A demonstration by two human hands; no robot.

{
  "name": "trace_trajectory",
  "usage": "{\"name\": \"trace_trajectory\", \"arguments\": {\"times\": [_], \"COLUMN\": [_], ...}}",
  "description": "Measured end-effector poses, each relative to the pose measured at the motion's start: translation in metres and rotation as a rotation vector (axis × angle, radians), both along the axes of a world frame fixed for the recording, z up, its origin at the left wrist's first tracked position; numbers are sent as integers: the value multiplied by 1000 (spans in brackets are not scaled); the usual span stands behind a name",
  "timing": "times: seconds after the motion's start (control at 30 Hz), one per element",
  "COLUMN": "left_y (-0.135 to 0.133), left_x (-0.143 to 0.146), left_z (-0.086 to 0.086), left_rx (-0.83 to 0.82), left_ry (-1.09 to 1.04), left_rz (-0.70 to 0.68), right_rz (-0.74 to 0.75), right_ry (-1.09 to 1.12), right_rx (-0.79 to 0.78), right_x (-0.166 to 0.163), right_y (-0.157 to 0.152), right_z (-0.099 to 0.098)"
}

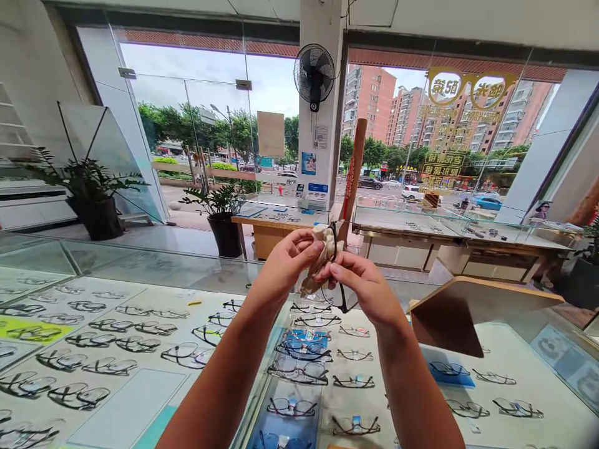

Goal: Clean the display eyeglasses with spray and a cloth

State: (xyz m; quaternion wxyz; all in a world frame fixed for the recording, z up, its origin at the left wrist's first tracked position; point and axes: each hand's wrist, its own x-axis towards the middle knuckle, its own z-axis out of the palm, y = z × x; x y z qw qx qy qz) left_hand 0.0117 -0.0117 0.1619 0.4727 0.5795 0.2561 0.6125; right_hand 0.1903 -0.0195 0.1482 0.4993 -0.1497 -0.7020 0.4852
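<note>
I hold a pair of black-framed glasses (337,274) up in front of me, above a glass display counter (140,268). My left hand (287,262) pinches a beige cleaning cloth (322,249) against the lens. My right hand (362,284) grips the glasses by the frame, fingers closed around it. The cloth covers part of the frame and the lens.
Under the counter glass lie several rows of spectacle frames (299,371). A brown folding mirror stand (468,308) sits on the counter at right. Potted plants (93,193) stand by the glass shopfront, further display cases (407,224) behind, and a wall fan (314,75) on the pillar.
</note>
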Motion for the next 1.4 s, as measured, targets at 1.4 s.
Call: {"name": "trace_trajectory", "arguments": {"times": [1.4], "left_y": [-25], "left_x": [24], "left_z": [2], "left_rx": [-44], "left_ry": [-209], "left_rz": [-233], "right_rz": [41], "right_ry": [61], "right_rx": [-63], "right_x": [-3], "right_y": [-6], "right_z": [1]}}
